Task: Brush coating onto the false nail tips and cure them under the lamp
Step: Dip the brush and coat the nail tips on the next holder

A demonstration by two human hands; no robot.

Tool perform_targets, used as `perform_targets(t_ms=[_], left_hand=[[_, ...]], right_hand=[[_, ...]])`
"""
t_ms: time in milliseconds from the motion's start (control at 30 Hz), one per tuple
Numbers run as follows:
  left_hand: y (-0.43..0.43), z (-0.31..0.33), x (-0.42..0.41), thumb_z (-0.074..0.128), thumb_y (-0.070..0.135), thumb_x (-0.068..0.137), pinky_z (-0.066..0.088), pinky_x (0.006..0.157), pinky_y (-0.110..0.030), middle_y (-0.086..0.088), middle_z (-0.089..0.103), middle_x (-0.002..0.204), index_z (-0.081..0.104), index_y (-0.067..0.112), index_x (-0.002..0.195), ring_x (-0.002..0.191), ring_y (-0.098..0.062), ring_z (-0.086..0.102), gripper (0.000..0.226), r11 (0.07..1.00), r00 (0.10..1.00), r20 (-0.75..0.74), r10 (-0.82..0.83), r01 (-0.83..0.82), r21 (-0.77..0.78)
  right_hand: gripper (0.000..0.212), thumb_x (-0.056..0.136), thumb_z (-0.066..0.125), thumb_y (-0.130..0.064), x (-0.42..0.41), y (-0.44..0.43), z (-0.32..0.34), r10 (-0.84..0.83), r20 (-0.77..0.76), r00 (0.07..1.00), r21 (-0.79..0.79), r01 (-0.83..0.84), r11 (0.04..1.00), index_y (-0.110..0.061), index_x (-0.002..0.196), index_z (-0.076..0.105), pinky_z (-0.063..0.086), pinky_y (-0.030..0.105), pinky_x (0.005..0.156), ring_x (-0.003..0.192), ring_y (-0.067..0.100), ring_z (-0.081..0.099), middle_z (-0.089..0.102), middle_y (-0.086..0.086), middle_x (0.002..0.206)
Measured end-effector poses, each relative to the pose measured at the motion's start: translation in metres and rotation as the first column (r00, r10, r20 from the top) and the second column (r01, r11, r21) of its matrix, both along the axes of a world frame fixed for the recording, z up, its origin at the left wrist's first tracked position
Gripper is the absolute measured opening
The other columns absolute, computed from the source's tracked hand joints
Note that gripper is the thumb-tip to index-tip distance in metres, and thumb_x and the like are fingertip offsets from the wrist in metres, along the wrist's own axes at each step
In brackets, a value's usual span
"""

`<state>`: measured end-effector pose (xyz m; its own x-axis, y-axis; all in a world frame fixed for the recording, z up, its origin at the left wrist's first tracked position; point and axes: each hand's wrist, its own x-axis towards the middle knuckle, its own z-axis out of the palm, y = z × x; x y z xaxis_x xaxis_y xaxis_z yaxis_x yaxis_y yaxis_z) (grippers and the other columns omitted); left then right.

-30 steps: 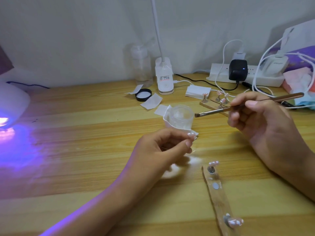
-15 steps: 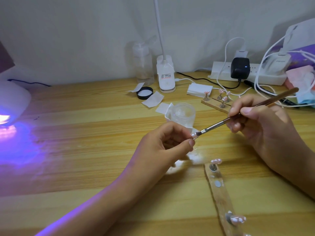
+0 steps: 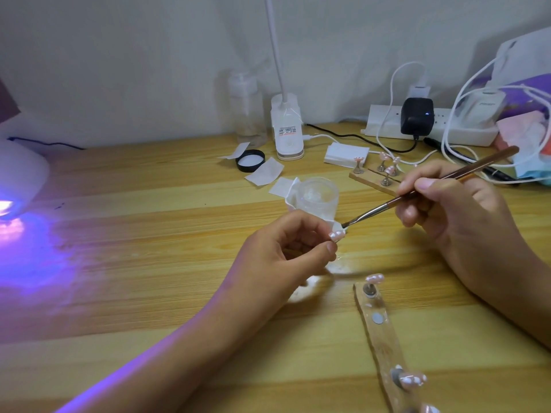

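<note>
Centrally, the left hand (image 3: pixel 286 257) pinches a false nail tip (image 3: pixel 337 234) between thumb and fingers above the worktop (image 3: pixel 149 263); the right hand (image 3: pixel 459 219) grips a brush (image 3: pixel 378 206), its bristles touching that tip. The curing lamp (image 3: pixel 21 177) glows far left.

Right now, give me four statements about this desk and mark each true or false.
1. The right hand holds a brush, bristles at the nail tip pinched in the left hand. True.
2. The curing lamp at the left edge is switched off. False: it glows purple onto the table.
3. The black lid sits on the clear jar. False: it lies on the table, apart from the jar.
4. The wooden strip nearest the person carries pink nails on small stands. True.
</note>
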<state>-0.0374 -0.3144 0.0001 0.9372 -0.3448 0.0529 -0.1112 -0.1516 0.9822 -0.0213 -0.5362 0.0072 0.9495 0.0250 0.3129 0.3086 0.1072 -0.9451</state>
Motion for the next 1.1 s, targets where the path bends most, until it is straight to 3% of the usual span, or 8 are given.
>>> perform_targets(t_ms=[600, 1033, 1100], left_hand=[[-0.0016, 0.0041, -0.0008, 0.068, 0.014, 0.091, 0.045, 0.059, -0.009, 0.006, 0.074, 0.083, 0.072, 0.037, 0.082, 0.072, 0.001, 0.063, 0.025, 1.0, 1.0, 0.007, 0.0, 0.0, -0.007], [-0.0008, 0.0027, -0.0001, 0.067, 0.018, 0.091, 0.049, 0.061, -0.016, 0.01, 0.071, 0.081, 0.072, 0.036, 0.084, 0.071, 0.0, 0.061, 0.02, 1.0, 1.0, -0.004, -0.018, 0.019, 0.014], [-0.0006, 0.0028, -0.0006, 0.068, 0.018, 0.091, 0.049, 0.061, -0.016, 0.008, 0.071, 0.081, 0.072, 0.035, 0.084, 0.07, -0.001, 0.06, 0.02, 1.0, 1.0, -0.007, -0.021, 0.021, 0.016]], right_hand=[[0.03, 0.085, 0.047, -0.014, -0.0015, 0.0044, 0.0015, 0.054, -0.015, 0.998, 0.004, -0.054, 0.999, -0.022, 0.067, 0.069, 0.049, 0.019, 0.058, 0.056, 0.013, 0.056, 0.058, 0.003, 0.063], [0.017, 0.081, 0.056, -0.024, -0.0007, 0.0021, -0.0009, 0.096, 0.013, 0.995, -0.026, -0.095, 0.995, -0.021, 0.069, 0.068, 0.048, 0.019, 0.057, 0.055, 0.012, 0.055, 0.056, -0.001, 0.063], [0.022, 0.083, 0.053, -0.018, -0.0018, 0.002, -0.0002, 0.102, 0.01, 0.995, -0.011, -0.102, 0.995, -0.019, 0.068, 0.068, 0.048, 0.018, 0.056, 0.055, 0.012, 0.054, 0.055, 0.001, 0.062]])
